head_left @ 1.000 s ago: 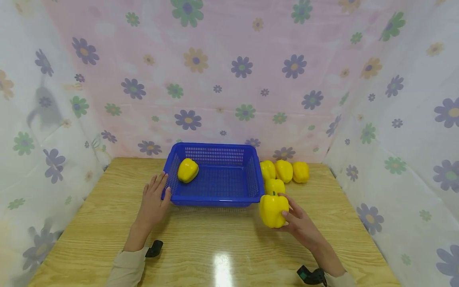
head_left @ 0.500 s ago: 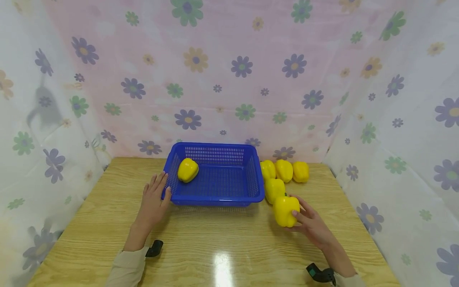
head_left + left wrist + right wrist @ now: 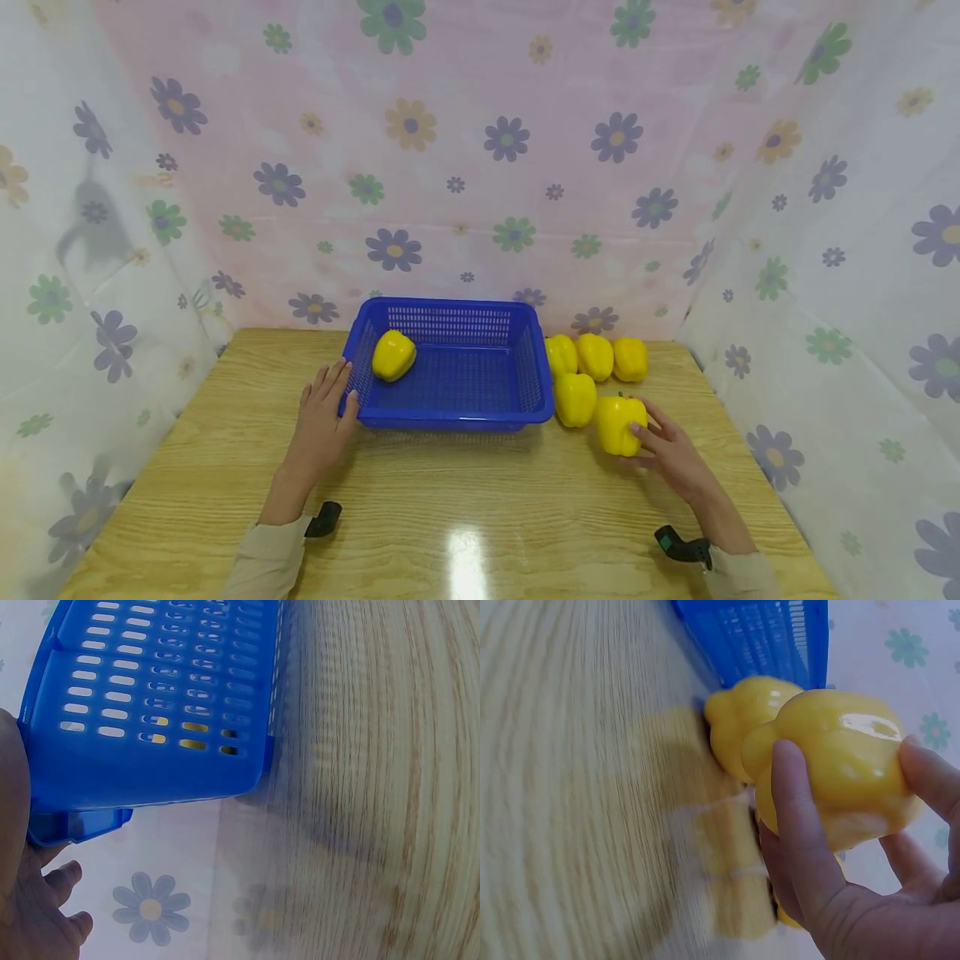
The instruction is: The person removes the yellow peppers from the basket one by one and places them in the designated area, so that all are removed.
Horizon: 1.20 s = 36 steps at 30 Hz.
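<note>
My right hand (image 3: 675, 454) grips a yellow bell pepper (image 3: 621, 425), stem up, above the table right of the basket. In the right wrist view, the fingers and thumb press the sides of this pepper (image 3: 847, 750), raised off the wood. Just left of it another yellow bell pepper (image 3: 575, 400) lies by the basket corner. My left hand (image 3: 321, 417) rests on the left rim of a blue plastic basket (image 3: 450, 416), its fingers laid along the front left corner. Inside the basket, at the left, lies one yellow bell pepper (image 3: 393, 356).
Behind the held pepper, a row of yellow bell peppers (image 3: 595, 358) stands right of the basket, near the back wall. Flowered cloth (image 3: 465, 167) encloses the wooden table (image 3: 420, 517) at the back and sides.
My right hand has carried the held pepper to the right and slightly back, away from the basket corner, uncovering the pepper behind it. My left hand and the basket have stayed in place.
</note>
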Each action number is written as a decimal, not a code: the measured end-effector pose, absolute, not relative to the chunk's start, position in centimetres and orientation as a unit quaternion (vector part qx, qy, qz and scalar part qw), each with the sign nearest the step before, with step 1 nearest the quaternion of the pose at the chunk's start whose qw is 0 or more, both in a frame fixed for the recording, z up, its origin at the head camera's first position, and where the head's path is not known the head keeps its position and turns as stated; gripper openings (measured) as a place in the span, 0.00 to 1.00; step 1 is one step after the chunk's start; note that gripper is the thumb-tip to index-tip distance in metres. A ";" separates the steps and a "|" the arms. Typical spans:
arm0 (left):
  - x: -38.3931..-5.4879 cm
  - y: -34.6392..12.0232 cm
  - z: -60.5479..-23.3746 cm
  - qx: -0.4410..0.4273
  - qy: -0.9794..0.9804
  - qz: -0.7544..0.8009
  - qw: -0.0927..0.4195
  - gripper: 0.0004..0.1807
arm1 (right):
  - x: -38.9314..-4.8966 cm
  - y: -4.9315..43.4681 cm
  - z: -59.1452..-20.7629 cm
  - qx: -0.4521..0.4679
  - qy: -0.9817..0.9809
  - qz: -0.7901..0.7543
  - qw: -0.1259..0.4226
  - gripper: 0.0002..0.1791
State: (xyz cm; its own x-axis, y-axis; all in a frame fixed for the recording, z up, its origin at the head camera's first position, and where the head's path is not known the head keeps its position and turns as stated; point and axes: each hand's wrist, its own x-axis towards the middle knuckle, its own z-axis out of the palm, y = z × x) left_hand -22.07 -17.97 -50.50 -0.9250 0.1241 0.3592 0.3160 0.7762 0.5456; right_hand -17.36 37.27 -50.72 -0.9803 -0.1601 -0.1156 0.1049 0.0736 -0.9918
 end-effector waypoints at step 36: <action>-21.9 -17.8 -50.1 -0.115 -0.932 -0.305 0.156 0.30 | -23.8 38.4 -48.8 0.012 0.765 -0.608 0.213 0.40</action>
